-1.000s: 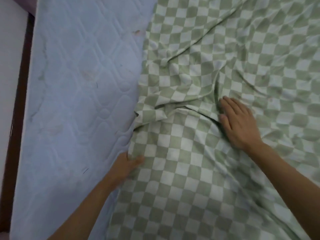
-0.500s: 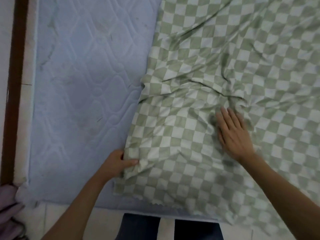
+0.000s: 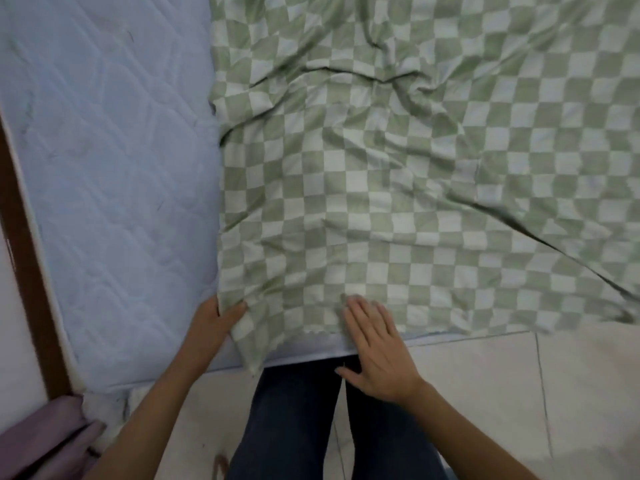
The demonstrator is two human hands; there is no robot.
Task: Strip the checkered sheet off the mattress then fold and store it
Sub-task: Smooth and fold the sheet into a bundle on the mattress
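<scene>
On the mattress: the green-and-white checkered sheet (image 3: 381,202) lies rumpled over the right part of the mattress (image 3: 121,185), its left edge running from far to near and leaving the quilted pale-blue surface bare on the left.
Near hem: the scalloped edge lies along the near side of the mattress; the near-left corner droops over that side, just in front of the person.
Left hand (image 3: 211,327): grips the sheet at its near-left corner, thumb on top of the fabric, the other fingers hidden beneath it.
Right hand (image 3: 377,355): flat and spread, holding nothing, fingers straight; the fingertips rest on the near hem, the palm hangs past the mattress edge.
Hands relative to sheet: both at the near hem and apart, the left at the corner, the right further along; the bulk of the cloth lies beyond and to the right of them.
Legs (image 3: 294,427): dark trousers, against the near side of the mattress.
Floor (image 3: 519,393): pale tiles.
Left margin: a brown wooden strip (image 3: 24,271) beside the mattress; a purple cloth (image 3: 38,445) at the near-left corner.
</scene>
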